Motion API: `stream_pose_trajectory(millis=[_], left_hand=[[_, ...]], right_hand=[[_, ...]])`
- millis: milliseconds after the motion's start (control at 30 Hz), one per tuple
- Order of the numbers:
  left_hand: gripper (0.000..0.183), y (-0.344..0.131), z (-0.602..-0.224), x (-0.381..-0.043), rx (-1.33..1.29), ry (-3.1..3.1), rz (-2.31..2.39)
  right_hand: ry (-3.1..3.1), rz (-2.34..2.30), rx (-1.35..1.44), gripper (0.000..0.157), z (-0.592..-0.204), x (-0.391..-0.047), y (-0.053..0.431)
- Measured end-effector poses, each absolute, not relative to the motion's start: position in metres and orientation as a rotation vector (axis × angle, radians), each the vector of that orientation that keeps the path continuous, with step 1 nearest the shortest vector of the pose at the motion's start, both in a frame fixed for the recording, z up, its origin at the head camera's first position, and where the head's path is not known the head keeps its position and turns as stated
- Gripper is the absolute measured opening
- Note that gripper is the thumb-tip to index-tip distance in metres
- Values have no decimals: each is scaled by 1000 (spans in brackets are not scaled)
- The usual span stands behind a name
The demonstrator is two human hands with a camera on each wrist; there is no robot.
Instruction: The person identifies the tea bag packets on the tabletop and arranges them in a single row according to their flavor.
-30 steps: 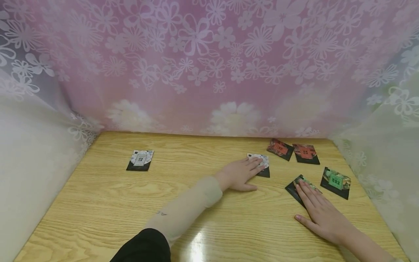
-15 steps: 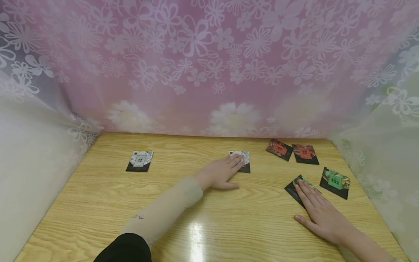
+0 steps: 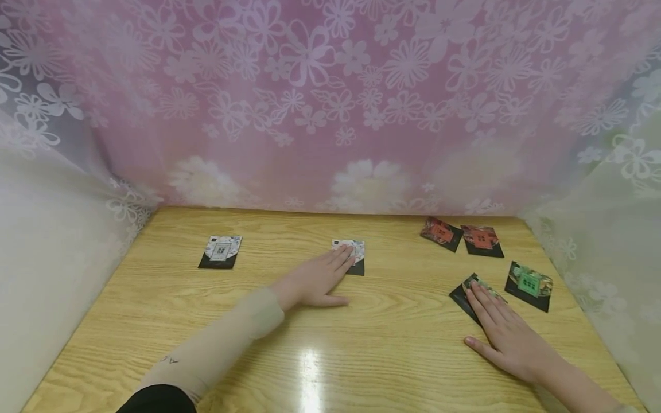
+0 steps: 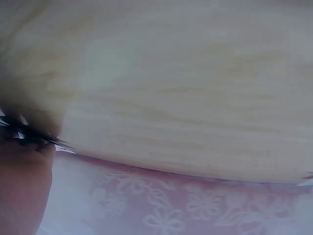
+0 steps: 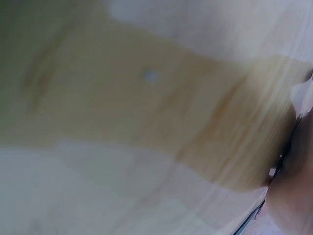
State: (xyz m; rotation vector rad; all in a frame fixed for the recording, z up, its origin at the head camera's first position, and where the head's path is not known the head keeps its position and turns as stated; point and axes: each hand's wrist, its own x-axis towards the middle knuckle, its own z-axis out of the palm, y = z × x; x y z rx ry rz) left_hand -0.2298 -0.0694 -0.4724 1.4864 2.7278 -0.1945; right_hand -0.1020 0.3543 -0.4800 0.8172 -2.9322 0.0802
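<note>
The hands (image 3: 316, 280) (image 3: 508, 338) partly hide 2 packets (image 3: 358, 269) (image 3: 463, 301) beneath them.

1. We reach our left arm (image 3: 217, 344) diagonally forward from the lower left, a pale sleeve covering the forearm up to the wrist and a black one behind it.
2. We hold our left hand (image 3: 316, 281) palm down, its back showing, fingers extended and angled forward to the right, thumb stuck out sideways.
3. We bring our right forearm (image 3: 575, 383) in from the lower right corner, bare near the wrist.
4. We lay our right hand (image 3: 508, 338) palm down too, straight fingers close together, pointing forward and left, thumb apart.
5. Our hands are well apart, the left farther forward.
</note>
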Motion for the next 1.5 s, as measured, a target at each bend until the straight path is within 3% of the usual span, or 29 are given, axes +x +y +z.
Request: stream_pose_trajectory(millis=[733, 1067, 1500], left_hand=[[95, -162, -473, -216, 1275, 2796, -9], [90, -206, -471, -214, 1315, 2854, 47], [88, -220, -472, -210, 1367, 2896, -16]], right_hand=[[-2929, 72, 828, 87, -475, -101, 351], [-2925, 72, 832, 87, -474, -100, 352], [-2925, 69, 829, 88, -477, -100, 352]])
